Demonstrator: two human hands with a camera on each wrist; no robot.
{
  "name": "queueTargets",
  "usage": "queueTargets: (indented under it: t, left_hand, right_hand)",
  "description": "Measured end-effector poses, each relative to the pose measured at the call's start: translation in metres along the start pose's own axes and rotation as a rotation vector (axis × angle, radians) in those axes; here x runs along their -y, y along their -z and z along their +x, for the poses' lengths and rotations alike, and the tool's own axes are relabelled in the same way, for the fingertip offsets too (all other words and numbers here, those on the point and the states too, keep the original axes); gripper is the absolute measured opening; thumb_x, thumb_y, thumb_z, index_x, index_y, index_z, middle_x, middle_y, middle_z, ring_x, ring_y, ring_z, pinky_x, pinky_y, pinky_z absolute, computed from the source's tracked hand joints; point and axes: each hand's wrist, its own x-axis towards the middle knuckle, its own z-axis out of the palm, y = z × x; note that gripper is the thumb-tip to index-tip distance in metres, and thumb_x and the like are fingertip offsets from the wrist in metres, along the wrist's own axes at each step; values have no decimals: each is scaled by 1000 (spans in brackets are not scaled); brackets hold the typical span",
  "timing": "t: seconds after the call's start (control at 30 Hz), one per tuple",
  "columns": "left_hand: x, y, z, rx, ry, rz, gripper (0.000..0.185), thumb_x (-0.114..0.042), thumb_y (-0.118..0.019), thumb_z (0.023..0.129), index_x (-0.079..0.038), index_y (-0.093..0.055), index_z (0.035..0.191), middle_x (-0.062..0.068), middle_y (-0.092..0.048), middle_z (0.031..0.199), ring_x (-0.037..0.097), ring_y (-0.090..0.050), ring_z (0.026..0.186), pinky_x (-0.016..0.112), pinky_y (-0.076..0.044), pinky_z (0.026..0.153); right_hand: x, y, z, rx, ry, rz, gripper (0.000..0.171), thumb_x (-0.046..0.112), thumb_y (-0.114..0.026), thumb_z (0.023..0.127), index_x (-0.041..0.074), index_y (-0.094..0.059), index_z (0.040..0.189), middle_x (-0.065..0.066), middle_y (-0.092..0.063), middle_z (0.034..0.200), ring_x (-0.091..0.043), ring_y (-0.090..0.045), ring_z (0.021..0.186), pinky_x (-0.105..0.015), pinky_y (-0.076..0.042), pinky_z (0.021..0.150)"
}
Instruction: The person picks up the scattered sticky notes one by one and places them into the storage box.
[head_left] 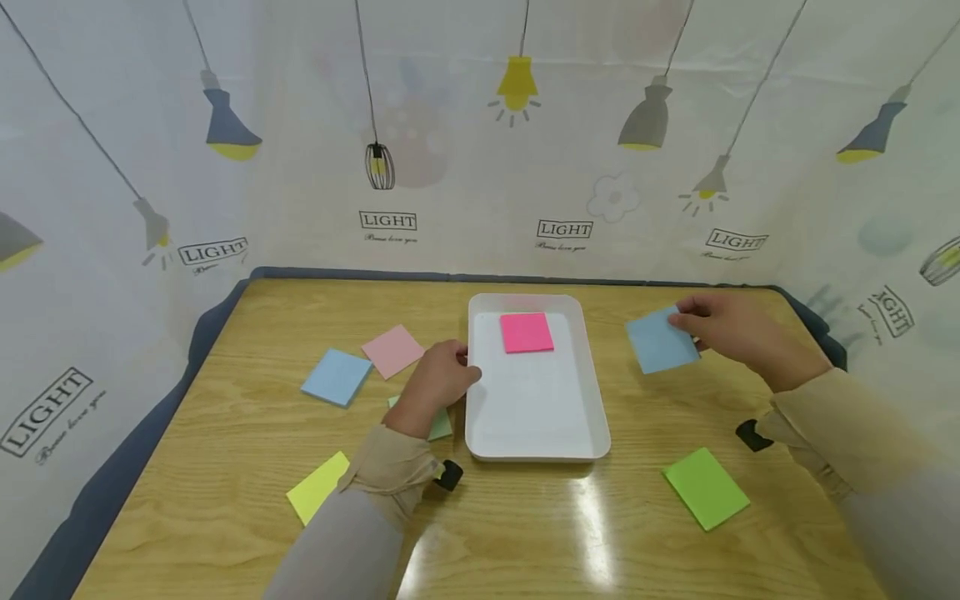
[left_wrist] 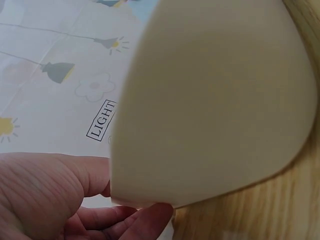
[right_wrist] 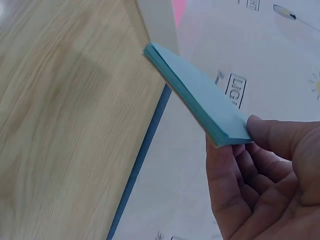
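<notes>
A white tray (head_left: pixel 536 408) stands on the wooden table with a pink sticky note pad (head_left: pixel 527 332) lying inside near its far end. My left hand (head_left: pixel 438 379) grips the tray's left rim, thumb on the inner side and fingers outside; the left wrist view has the tray wall (left_wrist: pixel 215 115) up close. To the right of the tray, my right hand (head_left: pixel 723 327) pinches a light blue sticky note pad (head_left: pixel 662 342) by its corner, raised above the table. In the right wrist view, the thumb presses the top of this pad (right_wrist: pixel 200 95) and fingers support it from below.
Left of the tray lie a blue pad (head_left: pixel 337 377), a pale pink pad (head_left: pixel 393 351), a pale green pad (head_left: pixel 440 426) partly behind my left hand, and a yellow pad (head_left: pixel 318 486) near my sleeve. A bright green pad (head_left: pixel 706 488) lies at front right. Printed curtain (head_left: pixel 480 167) surrounds the table.
</notes>
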Motion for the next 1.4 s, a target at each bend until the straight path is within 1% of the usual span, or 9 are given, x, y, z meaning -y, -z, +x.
queueTargets:
  t: [0.17,0.37,0.47,0.6,0.73,0.97,1.13,1.23,1.4]
  left_hand:
    - [0,0,1,2,7,-9,47,-22,-63,101,-3,-58,144,16,-63,137,30,-63,120,46,-55,98]
    - [1,0,2,0,2,1,45,-21,-63,100,-3,-60,142,14,-65,134,28,-64,116,44,-56,95]
    - [1,0,3,0,0,3,44,-21,-64,100,-3,-61,141,14,-66,132,27,-65,113,43,-56,94]
    - [1,0,3,3,-3,-6,43,-20,-64,100,-3,-61,140,13,-67,130,27,-65,110,42,-56,91]
    - [0,-1,3,3,-7,-14,43,-19,-64,100,-3,-61,140,13,-67,129,27,-65,109,41,-57,90]
    - [-1,2,1,-1,-2,-8,43,-20,-64,100,-2,-61,140,14,-67,132,28,-65,114,43,-57,94]
    - [1,2,1,-5,4,-17,44,-20,-64,100,-2,-61,140,14,-67,132,29,-65,113,43,-57,94]
    - [2,1,1,-1,11,-24,44,-20,-64,100,-3,-60,141,14,-66,132,28,-65,113,43,-57,94]
    - [3,0,2,-3,10,-12,44,-22,-64,100,-3,-60,140,14,-66,132,28,-65,114,43,-57,95]
  right_hand:
    - [21,-14,17,16,9,123,41,27,-58,108,-5,-59,132,-19,-63,123,-14,-68,92,-35,-62,80]
    - [38,-31,36,36,-12,227,42,26,-57,108,-6,-57,134,-19,-65,122,-22,-70,100,-37,-63,83]
    - [42,-39,45,47,-23,273,44,27,-58,108,-7,-55,136,-20,-64,123,-24,-70,103,-37,-63,84]
    - [44,-50,58,59,-40,337,47,25,-58,107,-9,-54,139,-23,-62,127,-19,-70,99,-35,-63,85]
    - [47,-61,69,71,-57,394,48,22,-58,107,-10,-51,142,-26,-59,133,-18,-70,101,-33,-63,86]
    - [60,-81,84,83,-101,436,46,19,-58,107,-8,-50,143,-24,-59,133,-22,-66,108,-31,-62,90]
    - [69,-99,102,73,-181,471,42,17,-58,107,-4,-52,142,-21,-59,135,-20,-65,103,-28,-62,86]
    - [71,-109,111,71,-215,496,38,15,-57,107,-5,-54,139,-20,-59,135,-17,-65,99,-26,-61,84]
    - [70,-118,118,60,-227,465,39,13,-56,106,-5,-54,141,-20,-58,135,-18,-63,101,-27,-59,88]
